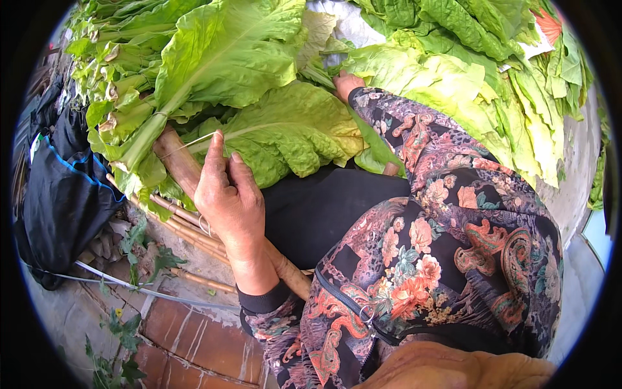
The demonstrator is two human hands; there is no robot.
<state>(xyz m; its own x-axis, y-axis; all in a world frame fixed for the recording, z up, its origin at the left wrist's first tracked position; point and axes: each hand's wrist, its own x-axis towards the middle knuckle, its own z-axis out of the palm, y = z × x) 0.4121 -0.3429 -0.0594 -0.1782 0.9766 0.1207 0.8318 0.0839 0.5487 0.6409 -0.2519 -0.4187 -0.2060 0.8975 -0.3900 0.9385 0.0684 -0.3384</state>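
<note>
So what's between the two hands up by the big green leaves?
In the head view, a big crinkled green leaf lies between the left hand and the right hand, partly hiding the right one.

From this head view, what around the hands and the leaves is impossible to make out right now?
- Right hand: fingers buried among the green leaves.
- Left hand: seen from the back; its grip on the string is hidden.
- Wooden pole: lower part covered by hand and floral sleeve.
- Leaf pile's far edges: cut off by the frame's rim.
</note>
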